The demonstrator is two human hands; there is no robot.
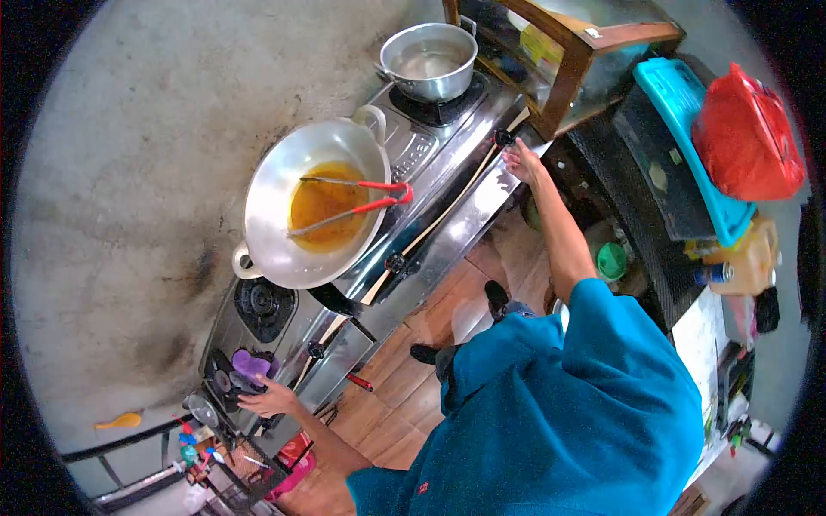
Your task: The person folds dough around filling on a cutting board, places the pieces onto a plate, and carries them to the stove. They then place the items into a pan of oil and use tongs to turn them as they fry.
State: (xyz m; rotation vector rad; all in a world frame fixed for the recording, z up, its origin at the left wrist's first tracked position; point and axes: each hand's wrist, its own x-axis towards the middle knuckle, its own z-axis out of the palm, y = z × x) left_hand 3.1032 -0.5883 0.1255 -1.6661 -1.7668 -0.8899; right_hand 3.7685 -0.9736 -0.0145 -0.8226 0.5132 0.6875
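Note:
My right hand (520,161) reaches to the stove's front edge, its fingertips closed on a black stove knob (503,138). Above that knob, a metal pot (430,83) with clear liquid stands on a burner. My left hand (268,399) is stretched out at the stove's left end, fingers spread and holding nothing. Just beyond its fingers lies a purple object (249,364), perhaps a sponge. Between my hands, a large wok (271,193) holds yellow-brown oil (331,224). Red-handled tongs (379,205) rest in the wok, their tips in the oil.
Another burner (265,308) lies left of the wok. A wood-framed glass case (576,69) stands right of the pot. Further right are a blue tray (680,112), a red plastic bag (747,133) and a jug (750,258). A rack with small items (202,456) is at lower left.

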